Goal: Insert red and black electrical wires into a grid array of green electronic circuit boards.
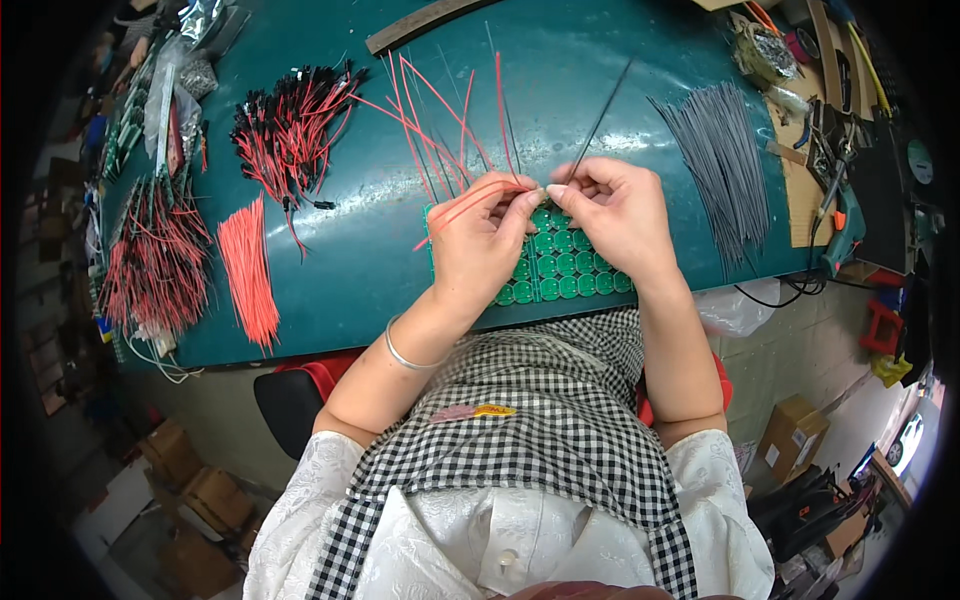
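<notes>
Shirt (pixel 535 535), hands (pixel 465 245), green table (pixel 350 290), brown cartons (pixel 215 500)

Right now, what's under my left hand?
Under your left hand is a green circuit-board panel; parts show on either side. Whatever lies directly beneath your palm and fingers is covered, so I can't see it.

There are two hands (pixel 460 240) (pixel 620 215), one grey wire pile (pixel 722 165), one all-red pile (pixel 247 270), one bangle (pixel 405 356).
</notes>
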The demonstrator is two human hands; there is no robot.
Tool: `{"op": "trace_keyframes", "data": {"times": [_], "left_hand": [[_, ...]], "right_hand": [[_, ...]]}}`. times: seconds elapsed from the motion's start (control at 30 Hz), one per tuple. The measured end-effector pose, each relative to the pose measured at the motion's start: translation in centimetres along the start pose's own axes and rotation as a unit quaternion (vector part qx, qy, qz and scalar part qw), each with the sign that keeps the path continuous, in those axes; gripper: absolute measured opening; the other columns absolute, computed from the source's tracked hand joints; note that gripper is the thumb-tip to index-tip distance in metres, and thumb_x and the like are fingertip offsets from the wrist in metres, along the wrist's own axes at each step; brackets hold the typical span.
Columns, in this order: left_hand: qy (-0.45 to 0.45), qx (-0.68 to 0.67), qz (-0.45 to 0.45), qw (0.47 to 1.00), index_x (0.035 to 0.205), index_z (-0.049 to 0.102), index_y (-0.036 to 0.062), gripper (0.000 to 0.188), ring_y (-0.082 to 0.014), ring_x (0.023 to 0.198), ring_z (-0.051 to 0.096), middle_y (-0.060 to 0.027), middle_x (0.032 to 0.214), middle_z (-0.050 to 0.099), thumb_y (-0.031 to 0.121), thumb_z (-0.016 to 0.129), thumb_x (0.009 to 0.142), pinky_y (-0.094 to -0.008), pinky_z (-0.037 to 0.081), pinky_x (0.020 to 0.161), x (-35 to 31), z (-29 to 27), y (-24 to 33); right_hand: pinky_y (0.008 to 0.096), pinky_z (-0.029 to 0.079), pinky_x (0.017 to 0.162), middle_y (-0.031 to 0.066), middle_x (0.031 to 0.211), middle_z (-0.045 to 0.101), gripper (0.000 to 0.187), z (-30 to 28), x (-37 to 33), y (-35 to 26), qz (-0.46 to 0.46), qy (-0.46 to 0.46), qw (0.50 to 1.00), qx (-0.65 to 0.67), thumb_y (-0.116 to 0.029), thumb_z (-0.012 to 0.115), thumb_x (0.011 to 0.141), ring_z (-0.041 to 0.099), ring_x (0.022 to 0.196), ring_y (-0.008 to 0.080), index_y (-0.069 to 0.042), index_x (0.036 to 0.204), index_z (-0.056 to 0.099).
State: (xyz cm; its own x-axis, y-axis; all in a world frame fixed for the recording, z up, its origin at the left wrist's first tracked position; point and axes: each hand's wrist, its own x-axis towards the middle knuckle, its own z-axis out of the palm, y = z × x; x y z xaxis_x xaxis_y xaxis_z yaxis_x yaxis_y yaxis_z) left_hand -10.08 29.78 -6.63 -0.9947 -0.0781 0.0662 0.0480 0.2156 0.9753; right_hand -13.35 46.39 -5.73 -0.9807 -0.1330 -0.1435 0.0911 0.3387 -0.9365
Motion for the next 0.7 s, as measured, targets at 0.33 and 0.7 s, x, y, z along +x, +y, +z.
{"op": "trace_keyframes", "data": {"times": [0.33, 0.7], "left_hand": [[0.023, 0.068, 0.086, 0.994, 0.096, 0.072, -0.0038, 0.008, -0.0085, 0.066, 0.068, -0.0059, 0.082, 0.073, -0.001, 0.073, 0.089, -0.0217, 0.055, 0.059, -0.1, 0.0, -0.2], [0.04, 0.114, 0.129, 0.984, 0.094, 0.073, -0.0024, 0.008, -0.0089, 0.067, 0.069, -0.0063, 0.08, 0.074, -0.002, 0.074, 0.087, -0.0223, 0.056, 0.062, -0.1, 0.0, -0.3]], "right_hand": [[0.0227, 0.047, 0.054, -0.0018, 0.074, 0.058, 0.038, -1.0, -0.3, 0.0, 0.011, -0.021, 0.997, 0.072, -0.001, 0.07, 0.089, 0.055, 0.061, 0.0046, 0.003, 0.126, 0.065], [0.0216, 0.048, 0.052, -0.001, 0.075, 0.059, 0.033, -1.3, -0.6, 0.3, 0.009, -0.01, 0.995, 0.099, 0.0, 0.07, 0.088, 0.057, 0.06, 0.0046, 0.003, 0.121, 0.067]]}}
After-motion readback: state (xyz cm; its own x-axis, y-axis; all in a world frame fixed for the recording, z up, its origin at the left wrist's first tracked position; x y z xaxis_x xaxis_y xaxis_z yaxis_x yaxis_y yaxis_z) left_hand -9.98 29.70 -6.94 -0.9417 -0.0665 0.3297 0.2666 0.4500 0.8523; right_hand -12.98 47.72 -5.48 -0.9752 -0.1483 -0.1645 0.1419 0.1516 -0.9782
